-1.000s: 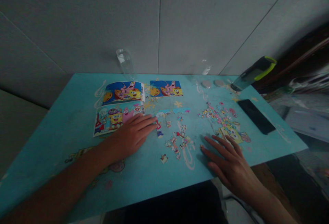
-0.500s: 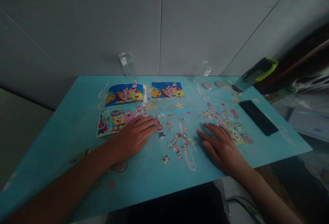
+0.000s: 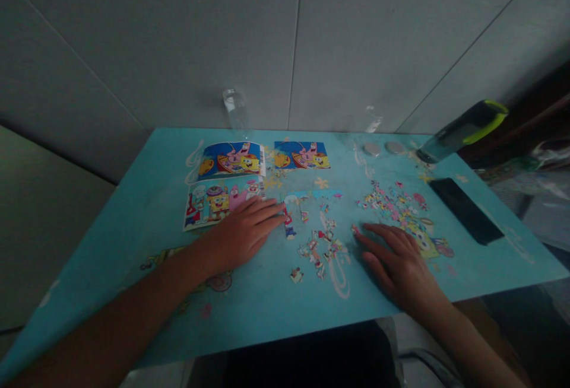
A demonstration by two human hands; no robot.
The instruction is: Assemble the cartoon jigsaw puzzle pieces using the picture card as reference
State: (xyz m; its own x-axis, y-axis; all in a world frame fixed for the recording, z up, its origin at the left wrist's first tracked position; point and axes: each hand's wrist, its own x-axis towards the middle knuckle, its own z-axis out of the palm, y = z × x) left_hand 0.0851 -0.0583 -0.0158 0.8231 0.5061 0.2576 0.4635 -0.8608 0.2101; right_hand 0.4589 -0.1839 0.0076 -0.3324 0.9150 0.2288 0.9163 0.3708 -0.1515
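My left hand (image 3: 249, 231) lies flat, fingers stretched, across the right part of a cartoon picture sheet (image 3: 207, 204). Its fingertips reach the left edge of a partly joined jigsaw strip (image 3: 289, 222). Loose jigsaw pieces (image 3: 318, 251) are scattered between my hands, and a single piece (image 3: 296, 275) lies nearer to me. My right hand (image 3: 396, 260) rests on the table with its fingers apart. Its index fingertip is at a small jigsaw piece (image 3: 355, 229); whether it presses on the piece I cannot tell. More pieces (image 3: 387, 201) are spread beyond this hand.
The light blue table (image 3: 249, 317) has printed cartoon figures and meets a grey wall (image 3: 214, 38). A second picture card (image 3: 303, 155), clear containers (image 3: 236, 112), two round lids (image 3: 371, 149), a leaning dark bottle with a green edge (image 3: 463, 130) and a black phone-like slab (image 3: 465, 210) stand or lie around.
The camera view has swung left, so everything appears farther right. My right hand's fingers have drawn back slightly toward me. The left hand stays in place on the sheet.
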